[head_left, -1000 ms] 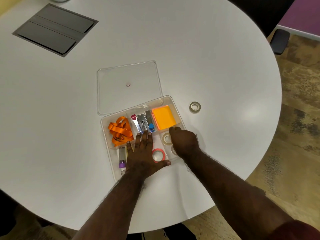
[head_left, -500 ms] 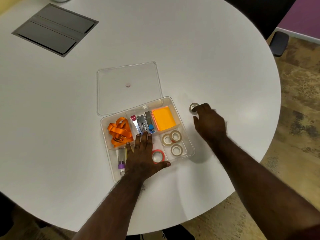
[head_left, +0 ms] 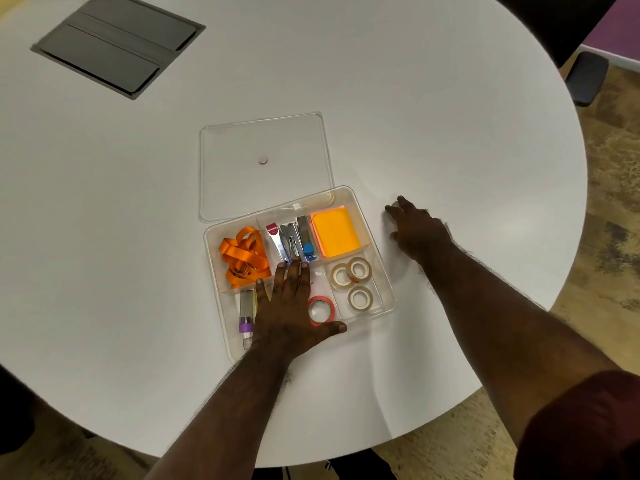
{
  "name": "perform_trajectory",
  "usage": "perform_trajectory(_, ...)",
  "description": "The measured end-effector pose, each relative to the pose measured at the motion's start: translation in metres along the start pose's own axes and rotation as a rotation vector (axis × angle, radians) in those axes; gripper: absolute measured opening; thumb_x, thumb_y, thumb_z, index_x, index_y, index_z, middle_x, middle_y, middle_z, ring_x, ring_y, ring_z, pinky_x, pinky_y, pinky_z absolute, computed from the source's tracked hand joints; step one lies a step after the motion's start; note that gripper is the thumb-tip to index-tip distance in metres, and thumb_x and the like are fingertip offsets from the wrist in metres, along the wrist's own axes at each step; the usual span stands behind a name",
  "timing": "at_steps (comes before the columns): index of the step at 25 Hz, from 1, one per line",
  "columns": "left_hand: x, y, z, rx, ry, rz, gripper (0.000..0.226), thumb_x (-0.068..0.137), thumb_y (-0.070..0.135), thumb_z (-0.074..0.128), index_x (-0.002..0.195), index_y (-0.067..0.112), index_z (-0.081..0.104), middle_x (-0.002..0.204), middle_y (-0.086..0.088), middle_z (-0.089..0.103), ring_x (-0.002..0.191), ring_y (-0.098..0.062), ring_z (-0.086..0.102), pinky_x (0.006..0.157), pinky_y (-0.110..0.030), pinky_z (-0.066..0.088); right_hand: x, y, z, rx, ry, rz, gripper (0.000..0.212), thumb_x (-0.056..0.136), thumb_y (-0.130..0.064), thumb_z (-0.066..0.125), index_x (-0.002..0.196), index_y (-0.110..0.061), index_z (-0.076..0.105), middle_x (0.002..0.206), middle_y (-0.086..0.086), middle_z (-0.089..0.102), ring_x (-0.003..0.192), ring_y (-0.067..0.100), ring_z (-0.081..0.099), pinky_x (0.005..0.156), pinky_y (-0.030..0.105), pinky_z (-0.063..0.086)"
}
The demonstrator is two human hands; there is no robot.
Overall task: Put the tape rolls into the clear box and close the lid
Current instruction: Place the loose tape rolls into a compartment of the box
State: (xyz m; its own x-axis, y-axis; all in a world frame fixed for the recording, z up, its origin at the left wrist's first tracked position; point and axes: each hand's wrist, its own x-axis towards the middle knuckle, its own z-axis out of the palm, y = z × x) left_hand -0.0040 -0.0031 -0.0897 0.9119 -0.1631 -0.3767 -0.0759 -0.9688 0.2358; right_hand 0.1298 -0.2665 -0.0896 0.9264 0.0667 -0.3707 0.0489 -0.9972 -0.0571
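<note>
1. Left hand (head_left: 289,306) lies flat, fingers spread, on the clear box (head_left: 388,282); grips nothing.
2. Lid (head_left: 242,181) lies flat behind the box, touching its far edge.
3. Three tape rolls (head_left: 349,271) sit in the box's right near compartment; a red roll (head_left: 321,310) beside the thumb.
4. Right hand (head_left: 420,233) on the surface (head_left: 450,133), right of the box, fingers curled down; grasp cannot be told.
5. Open surface to the right edge.
</note>
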Motion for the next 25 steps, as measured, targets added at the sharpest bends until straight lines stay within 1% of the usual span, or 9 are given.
perform_trajectory(3,0.001,0.000,0.001,0.009,0.005,-0.001,0.125,0.055,0.101,0.023,0.143,0.030,-0.030,0.153,0.007,-0.033,0.140,-0.019,-0.034,0.111,-0.051,-0.021,-0.005,-0.002,0.003,-0.074,0.165,0.023,0.034,0.096,-0.013,0.041,0.129,-0.019,0.049,0.131,0.012,0.048,0.097,0.035,0.056,0.073,0.043,0.053)
perform_trajectory(5,0.000,0.000,0.001,0.011,0.016,0.001,0.124,0.055,0.101,0.022,0.143,0.031,-0.029,0.153,0.008,-0.032,0.140,-0.019,-0.033,0.112,-0.052,-0.020,-0.010,0.000,0.002,-0.073,0.182,0.016,0.031,0.096,-0.014,0.041,0.124,-0.018,0.052,0.120,0.012,0.051,0.093,0.033,0.057,0.069,0.041,0.053)
perform_trajectory(9,0.000,-0.001,0.001,0.014,0.012,-0.001,0.125,0.055,0.101,0.022,0.146,0.029,-0.027,0.156,0.006,-0.028,0.144,-0.021,-0.028,0.114,-0.054,-0.017,-0.024,0.000,-0.014,0.289,0.260,-0.015,0.044,0.083,-0.027,0.063,0.125,-0.020,0.052,0.121,0.010,0.053,0.099,0.033,0.058,0.069,0.038,0.052)
perform_trajectory(11,0.001,-0.001,0.001,0.012,0.008,0.001,0.125,0.055,0.101,0.022,0.145,0.030,-0.028,0.156,0.006,-0.027,0.144,-0.021,-0.028,0.114,-0.054,-0.017,-0.039,-0.009,-0.028,0.411,0.341,-0.106,0.049,0.079,-0.030,0.068,0.125,-0.024,0.052,0.119,0.006,0.054,0.099,0.029,0.059,0.069,0.037,0.053)
perform_trajectory(13,0.000,-0.001,0.001,0.011,0.007,0.005,0.125,0.055,0.101,0.023,0.143,0.029,-0.029,0.155,0.005,-0.027,0.143,-0.022,-0.027,0.114,-0.055,-0.016,-0.059,-0.023,-0.037,0.451,0.332,-0.233,0.052,0.076,-0.032,0.070,0.124,-0.028,0.050,0.119,0.002,0.055,0.100,0.024,0.058,0.072,0.036,0.054)
perform_trajectory(16,0.000,-0.001,0.000,0.023,0.010,0.002,0.126,0.054,0.101,0.022,0.144,0.028,-0.028,0.154,0.004,-0.027,0.143,-0.021,-0.027,0.113,-0.055,-0.016,-0.089,-0.050,-0.029,0.425,0.152,-0.342,0.053,0.076,-0.031,0.073,0.123,-0.027,0.051,0.122,0.000,0.057,0.104,0.020,0.057,0.078,0.034,0.052)
perform_trajectory(18,0.000,0.000,0.000,0.030,0.012,0.001,0.129,0.052,0.101,0.020,0.148,0.026,-0.023,0.153,0.004,-0.027,0.142,-0.021,-0.027,0.113,-0.055,-0.015,-0.101,-0.069,-0.014,0.364,0.095,-0.355,0.048,0.078,-0.024,0.073,0.122,-0.021,0.054,0.122,0.003,0.059,0.106,0.021,0.057,0.082,0.032,0.051)
perform_trajectory(21,0.000,0.000,0.001,0.024,0.015,0.007,0.131,0.051,0.101,0.018,0.153,0.024,-0.011,0.154,0.005,-0.024,0.142,-0.021,-0.024,0.111,-0.053,-0.017,-0.104,-0.091,0.008,0.332,0.099,-0.320,0.040,0.081,-0.017,0.072,0.118,-0.014,0.057,0.123,0.006,0.061,0.106,0.022,0.059,0.085,0.031,0.053)
perform_trajectory(25,0.001,0.000,0.003,0.034,0.021,0.015,0.130,0.052,0.100,0.016,0.153,0.024,-0.010,0.154,0.005,-0.024,0.143,-0.022,-0.024,0.111,-0.055,-0.017,-0.096,-0.099,0.023,0.212,0.174,-0.299,0.036,0.084,-0.022,0.071,0.116,-0.011,0.060,0.120,0.010,0.065,0.105,0.025,0.061,0.088,0.036,0.052)
